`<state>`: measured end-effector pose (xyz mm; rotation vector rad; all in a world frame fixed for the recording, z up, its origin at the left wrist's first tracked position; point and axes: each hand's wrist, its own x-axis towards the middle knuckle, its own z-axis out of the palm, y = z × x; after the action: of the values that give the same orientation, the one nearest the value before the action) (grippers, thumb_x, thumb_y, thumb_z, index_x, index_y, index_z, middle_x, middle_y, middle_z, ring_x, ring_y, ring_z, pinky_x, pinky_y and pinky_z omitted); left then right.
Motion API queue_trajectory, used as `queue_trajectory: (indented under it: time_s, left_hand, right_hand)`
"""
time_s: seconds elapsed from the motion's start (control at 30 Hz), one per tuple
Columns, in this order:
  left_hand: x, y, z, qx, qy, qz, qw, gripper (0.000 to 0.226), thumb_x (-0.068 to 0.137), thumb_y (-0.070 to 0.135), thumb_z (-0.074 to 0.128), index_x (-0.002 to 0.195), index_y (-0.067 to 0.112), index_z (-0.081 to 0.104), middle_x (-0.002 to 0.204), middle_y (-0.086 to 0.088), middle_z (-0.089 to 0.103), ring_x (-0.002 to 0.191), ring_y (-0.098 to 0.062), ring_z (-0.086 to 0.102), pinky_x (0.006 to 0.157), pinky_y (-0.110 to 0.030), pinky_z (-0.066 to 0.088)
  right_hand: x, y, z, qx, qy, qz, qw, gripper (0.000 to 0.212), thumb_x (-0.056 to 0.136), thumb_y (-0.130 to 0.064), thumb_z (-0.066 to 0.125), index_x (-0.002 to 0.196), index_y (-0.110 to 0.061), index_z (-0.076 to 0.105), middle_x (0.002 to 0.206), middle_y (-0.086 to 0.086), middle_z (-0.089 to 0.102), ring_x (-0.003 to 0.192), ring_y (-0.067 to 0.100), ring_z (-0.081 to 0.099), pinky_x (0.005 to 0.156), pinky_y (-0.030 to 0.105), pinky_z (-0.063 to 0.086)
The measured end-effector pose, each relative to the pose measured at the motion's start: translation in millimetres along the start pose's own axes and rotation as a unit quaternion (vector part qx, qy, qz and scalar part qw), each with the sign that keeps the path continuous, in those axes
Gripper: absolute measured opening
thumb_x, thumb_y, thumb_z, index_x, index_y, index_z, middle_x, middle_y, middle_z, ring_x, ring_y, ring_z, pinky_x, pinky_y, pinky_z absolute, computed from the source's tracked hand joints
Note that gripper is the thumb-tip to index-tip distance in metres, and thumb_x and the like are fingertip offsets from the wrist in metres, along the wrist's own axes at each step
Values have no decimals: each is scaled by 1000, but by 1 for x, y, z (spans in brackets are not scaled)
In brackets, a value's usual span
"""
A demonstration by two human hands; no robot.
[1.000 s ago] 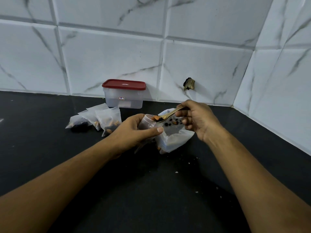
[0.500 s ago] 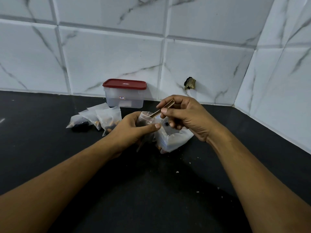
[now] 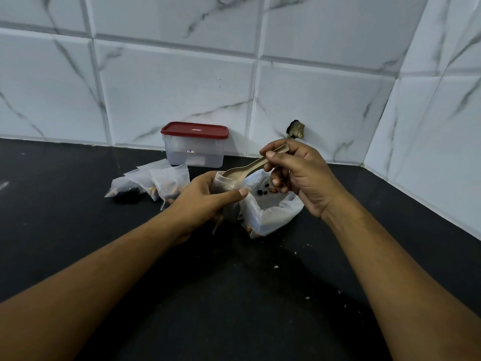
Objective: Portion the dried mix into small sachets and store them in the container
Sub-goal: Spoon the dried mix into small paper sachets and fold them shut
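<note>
Nearest the camera, two bare forearms reach forward over a black countertop [image 3: 234, 295], which carries a scatter of pale crumbs [image 3: 276, 267] on its right half. Further in, the left hand [image 3: 205, 201] grips a small translucent sachet [image 3: 225, 182], fingers curled round its far side and thumb laid across the near side, holding its mouth open and facing up. The right hand [image 3: 299, 175], a little higher and to the right, pinches the handle of a tan spoon [image 3: 250, 169] between thumb and forefinger, with the other fingers curled beneath. The spoon slants down to the left and its bowl sits at the mouth of the sachet; what it carries cannot be made out. Below the right hand and just beside the left thumb stands a larger white plastic bag [image 3: 270, 214], open at the top, with the dried mix showing inside as dark bits and orange-brown pieces. Left of the left hand, a heap of filled sachets [image 3: 169, 181] lies on the counter, overlapping one another, with dark and brownish contents at their lower ends. Behind them, against the wall, sits a clear rectangular container [image 3: 194, 157] closed by a red lid [image 3: 194, 130], with a small label on its front. The wall is white marble-look tile [image 3: 169, 87], and to the right of the container it has a dark broken hole [image 3: 295, 129].
</note>
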<state>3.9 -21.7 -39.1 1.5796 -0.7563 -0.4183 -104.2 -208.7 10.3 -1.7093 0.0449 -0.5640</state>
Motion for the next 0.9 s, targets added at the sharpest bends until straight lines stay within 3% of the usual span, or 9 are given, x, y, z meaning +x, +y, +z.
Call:
queue_trajectory:
  time_s: [0.13, 0.27, 0.43, 0.57, 0.73, 0.83, 0.9]
  left_hand:
    - [-1, 2, 1, 2, -1, -2, 1000, 43, 89, 33, 78, 128, 24, 61, 106, -1, 75, 65, -4, 70, 57, -19, 54]
    - [-1, 0, 0, 4, 1, 5, 1000, 43, 88, 34, 78, 127, 23, 63, 105, 1, 76, 72, -5, 71, 59, -21, 54]
    - [-2, 0, 1, -9, 6, 10, 1000, 38, 88, 31, 79, 123, 23, 66, 98, 1, 78, 72, -10, 71, 58, -25, 55]
    - [-4, 1, 3, -18, 8, 18, 1000, 33, 90, 27, 78, 121, 22, 67, 99, -1, 79, 74, -11, 71, 59, -25, 57]
    - [-4, 2, 3, -18, 10, 15, 1000, 36, 89, 29, 79, 122, 22, 67, 102, -2, 78, 74, -7, 72, 58, -23, 55]
    - [-4, 3, 2, -24, 14, 13, 1000, 36, 88, 29, 80, 121, 24, 66, 107, -3, 78, 89, -17, 76, 62, -26, 59]
    - [-4, 3, 2, -24, 21, 16, 999, 34, 88, 29, 80, 118, 24, 66, 105, -4, 78, 86, -14, 76, 61, -26, 59]
  right_hand:
    - [2, 3, -1, 18, 44, 15, 999, 10, 100, -15, 65, 105, -12, 74, 78, 2, 70, 56, 14, 54, 49, 25, 39]
    - [4, 3, -3, 45, 79, 34, 995, 9, 100, -14, 64, 101, -10, 72, 74, 3, 69, 53, 15, 53, 45, 23, 39]
    - [7, 4, -14, 56, 176, 56, 981, 5, 97, -13, 65, 99, -9, 68, 66, 1, 67, 48, 13, 50, 45, 23, 35]
    - [8, 12, -28, -63, 234, 73, 968, 13, 97, -10, 60, 85, -9, 66, 61, 0, 65, 41, 9, 47, 41, 21, 33]
    - [7, 29, -35, -210, 209, 111, 949, 16, 90, -9, 59, 76, -7, 65, 65, 7, 71, 44, 14, 51, 38, 18, 32]
    - [7, 35, -39, -309, 201, 125, 921, 21, 86, -19, 63, 75, -1, 68, 63, 6, 72, 47, 16, 57, 47, 23, 42]
    - [8, 35, -42, -396, 192, 140, 887, 35, 87, -35, 66, 66, -7, 64, 59, 5, 68, 54, 21, 61, 58, 32, 48]
